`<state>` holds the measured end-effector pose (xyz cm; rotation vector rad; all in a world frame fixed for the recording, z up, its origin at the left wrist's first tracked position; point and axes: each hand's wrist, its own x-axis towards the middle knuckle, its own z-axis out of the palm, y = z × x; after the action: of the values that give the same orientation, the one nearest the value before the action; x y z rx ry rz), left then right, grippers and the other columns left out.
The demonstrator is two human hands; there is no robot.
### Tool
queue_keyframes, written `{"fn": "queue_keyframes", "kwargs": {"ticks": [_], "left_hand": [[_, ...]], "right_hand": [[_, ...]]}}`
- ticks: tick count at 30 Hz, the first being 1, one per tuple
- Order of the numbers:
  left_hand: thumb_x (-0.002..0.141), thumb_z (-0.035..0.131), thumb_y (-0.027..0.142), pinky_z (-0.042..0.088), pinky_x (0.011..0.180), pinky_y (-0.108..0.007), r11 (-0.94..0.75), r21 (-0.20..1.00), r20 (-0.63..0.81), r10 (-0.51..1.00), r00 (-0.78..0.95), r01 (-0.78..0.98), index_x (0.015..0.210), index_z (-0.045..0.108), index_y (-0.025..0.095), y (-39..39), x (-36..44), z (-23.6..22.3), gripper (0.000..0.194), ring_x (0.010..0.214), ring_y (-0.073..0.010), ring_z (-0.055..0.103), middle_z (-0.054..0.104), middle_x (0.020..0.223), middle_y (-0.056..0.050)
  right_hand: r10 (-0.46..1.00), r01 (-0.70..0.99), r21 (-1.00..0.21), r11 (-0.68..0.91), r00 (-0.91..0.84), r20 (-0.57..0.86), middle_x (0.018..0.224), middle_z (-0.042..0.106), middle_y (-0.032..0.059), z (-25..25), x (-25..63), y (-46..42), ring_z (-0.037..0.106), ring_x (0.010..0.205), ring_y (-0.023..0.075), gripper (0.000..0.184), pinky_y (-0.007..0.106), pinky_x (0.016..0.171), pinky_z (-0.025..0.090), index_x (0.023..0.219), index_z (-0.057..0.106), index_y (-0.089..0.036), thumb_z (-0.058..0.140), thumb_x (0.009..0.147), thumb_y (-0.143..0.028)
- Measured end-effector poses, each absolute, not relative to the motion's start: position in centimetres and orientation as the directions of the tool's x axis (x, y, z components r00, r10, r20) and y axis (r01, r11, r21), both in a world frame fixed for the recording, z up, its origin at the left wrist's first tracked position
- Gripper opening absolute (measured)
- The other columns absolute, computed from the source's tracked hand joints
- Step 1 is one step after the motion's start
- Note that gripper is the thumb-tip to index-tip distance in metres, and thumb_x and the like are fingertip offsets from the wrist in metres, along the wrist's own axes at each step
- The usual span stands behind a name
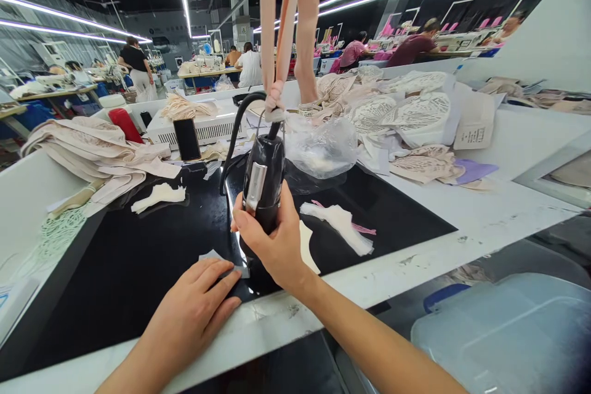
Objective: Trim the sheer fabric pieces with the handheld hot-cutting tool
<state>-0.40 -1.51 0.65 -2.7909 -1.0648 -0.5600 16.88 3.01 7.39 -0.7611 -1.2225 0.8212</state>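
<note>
My right hand (272,237) is wrapped round a black corded power tool (264,178) with a metal plate on its side, held upright over the black mat. Knotted pink fabric strips (276,95) hang from above and tie to its top. The tool's lower end is partly hidden by my hand. My left hand (196,301) lies flat near the mat's front edge, fingertips on a small whitish fabric piece (215,255) beside the tool's foot. Right of the tool rest a cream cut piece (307,246) and a white strip (341,225) over pink material.
The black mat (115,277) covers the white table (466,191). Beige fabric (92,148) is piled left, near a phone (187,138). A clear plastic bag (318,144) and lace pieces (415,111) lie behind. A translucent bin (503,332) stands below right. Several people work in the background.
</note>
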Motion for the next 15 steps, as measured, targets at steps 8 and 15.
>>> {"fn": "queue_keyframes", "kwargs": {"ticks": [8, 15], "left_hand": [[0.104, 0.047, 0.032, 0.058, 0.097, -0.047, -0.754, 0.044, 0.398, 0.614, 0.681, 0.655, 0.124, 0.064, 0.017, -1.55, -0.4, 0.52, 0.031, 0.109, -0.0268, 0.067, 0.07, 0.119, -0.011], [0.103, 0.048, 0.032, 0.058, 0.098, -0.049, -0.748, 0.062, 0.398, 0.625, 0.671, 0.66, 0.126, 0.065, 0.017, -1.63, -0.29, 0.5, 0.032, 0.111, -0.0279, 0.066, 0.069, 0.121, -0.012]], "right_hand": [[0.876, -0.201, -0.853, 0.482, 0.112, 0.468, 0.072, 0.056, -0.0058, 7.6, 17.13, 2.35, 0.053, 0.059, 0.0119, 0.023, 0.027, 0.055, 0.047, 0.089, 0.047, -0.026, 0.068, 0.081, -0.03], [0.872, -0.216, -0.845, 0.489, 0.076, 0.484, 0.072, 0.055, -0.0062, 7.11, 17.14, 2.28, 0.053, 0.058, 0.012, 0.024, 0.027, 0.053, 0.045, 0.088, 0.045, -0.026, 0.068, 0.081, -0.028]]}}
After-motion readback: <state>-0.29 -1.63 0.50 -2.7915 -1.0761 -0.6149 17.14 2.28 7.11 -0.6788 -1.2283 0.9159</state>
